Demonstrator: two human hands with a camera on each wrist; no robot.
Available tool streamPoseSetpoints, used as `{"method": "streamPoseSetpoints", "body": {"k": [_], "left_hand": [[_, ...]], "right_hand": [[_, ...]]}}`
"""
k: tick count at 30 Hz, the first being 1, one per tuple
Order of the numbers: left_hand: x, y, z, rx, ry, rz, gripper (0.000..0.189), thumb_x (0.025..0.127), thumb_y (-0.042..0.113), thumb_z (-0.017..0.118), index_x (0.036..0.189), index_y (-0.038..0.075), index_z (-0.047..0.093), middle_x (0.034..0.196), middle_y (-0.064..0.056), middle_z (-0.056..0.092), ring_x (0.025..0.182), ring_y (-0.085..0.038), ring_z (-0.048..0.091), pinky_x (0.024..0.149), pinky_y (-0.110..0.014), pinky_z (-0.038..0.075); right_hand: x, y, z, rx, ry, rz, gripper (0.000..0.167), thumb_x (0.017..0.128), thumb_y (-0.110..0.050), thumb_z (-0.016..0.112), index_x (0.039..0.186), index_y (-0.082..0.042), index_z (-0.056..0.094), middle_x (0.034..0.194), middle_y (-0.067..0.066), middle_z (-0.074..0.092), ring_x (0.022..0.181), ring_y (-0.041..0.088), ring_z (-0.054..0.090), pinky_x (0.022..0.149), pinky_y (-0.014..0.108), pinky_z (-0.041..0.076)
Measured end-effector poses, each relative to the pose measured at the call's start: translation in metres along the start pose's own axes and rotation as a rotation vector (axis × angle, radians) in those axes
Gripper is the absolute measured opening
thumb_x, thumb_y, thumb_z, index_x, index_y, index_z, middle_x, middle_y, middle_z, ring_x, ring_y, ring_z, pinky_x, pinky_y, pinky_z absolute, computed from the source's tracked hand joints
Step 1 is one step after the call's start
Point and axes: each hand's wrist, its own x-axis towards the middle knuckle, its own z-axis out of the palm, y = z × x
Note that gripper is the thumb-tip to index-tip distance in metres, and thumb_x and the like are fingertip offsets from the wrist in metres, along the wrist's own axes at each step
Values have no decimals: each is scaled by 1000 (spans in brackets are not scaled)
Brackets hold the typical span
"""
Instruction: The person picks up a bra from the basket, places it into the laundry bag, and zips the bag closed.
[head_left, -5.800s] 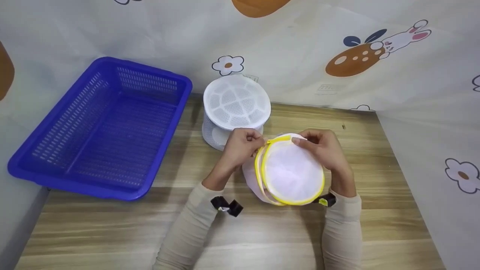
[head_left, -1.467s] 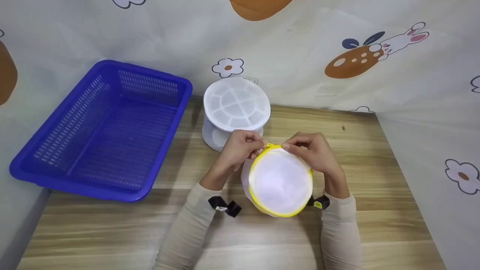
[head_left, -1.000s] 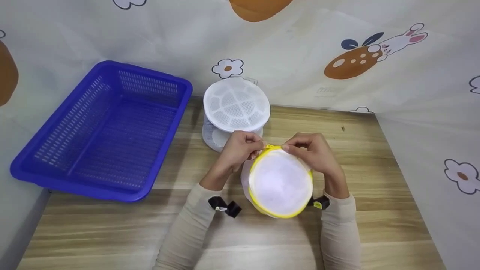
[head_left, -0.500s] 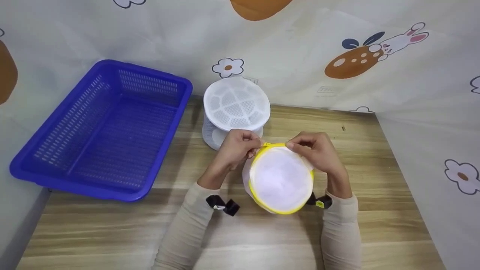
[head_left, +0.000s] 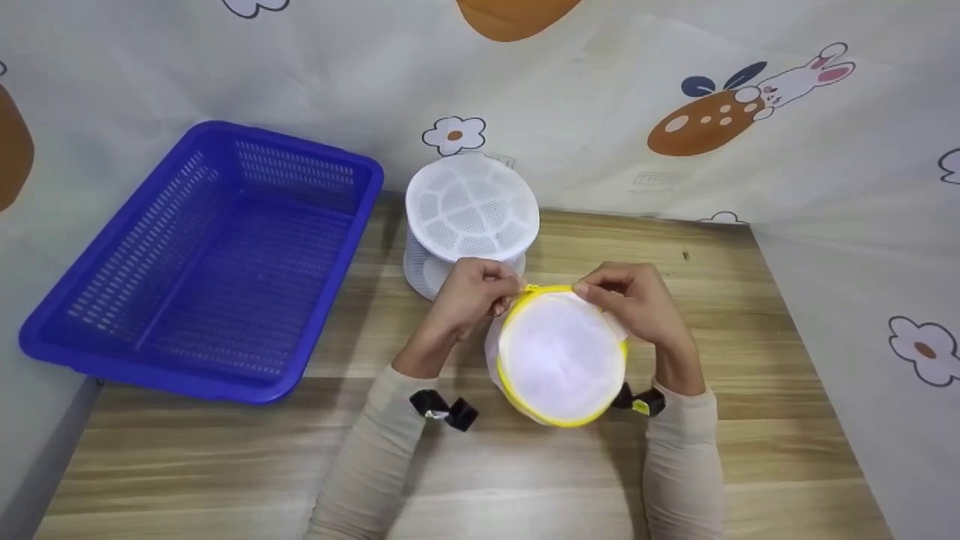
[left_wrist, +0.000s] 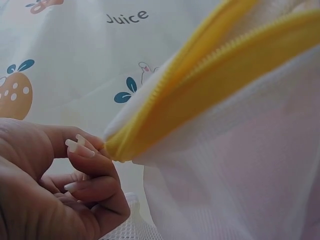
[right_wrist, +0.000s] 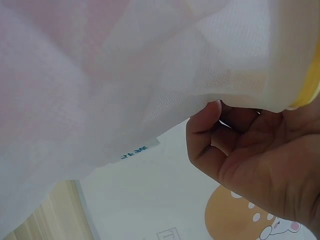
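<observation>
Between my hands is a round white mesh laundry bag with a yellow zipper around its top. My left hand pinches the zipper's end at the upper left of the rim. In the left wrist view, the two toothed yellow tapes spread apart from that pinch. At the upper right of the rim, my right hand grips the edge between thumb and fingers. The right wrist view shows curled fingers under the mesh fabric. A pinkish tint shows through the mesh, its source unclear.
A white mesh cylinder with a round top stands just behind my left hand. At the left sits a large blue plastic basket. A printed cloth wall closes off the back of the wooden table.
Over several seconds the bag has tilted and shifted left and down, and the gap along its left rim has narrowed. In the last second, my right hand slid slightly right along the rim.
</observation>
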Motion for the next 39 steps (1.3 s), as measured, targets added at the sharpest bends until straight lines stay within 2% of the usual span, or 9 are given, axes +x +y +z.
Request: {"method": "streamPoseSetpoints", "body": {"k": [16,27,39], "left_hand": [[0,0,2,10,8,-19,18,83,-9,57,66,-3,59,51,-3,46,44,-8,41,40,-17,30],[0,1,0,21,25,-17,18,83,-8,58,66,-3,59,54,-3,48,45,-7,42,41,-17,32],[0,4,-2,19,33,-18,18,85,-7,59,68,-3,59,54,-3,47,46,-8,42,42,-17,34]], "right_hand": [[0,1,-1,29,9,20,8,87,3,66,84,5,73,77,14,66,64,15,59,54,24,49],[-2,6,-6,64,31,34,8,87,5,64,86,8,71,79,17,67,65,15,61,55,23,50],[1,3,-1,44,-16,84,10,90,-2,64,91,3,72,83,12,66,67,17,58,57,25,49]]}}
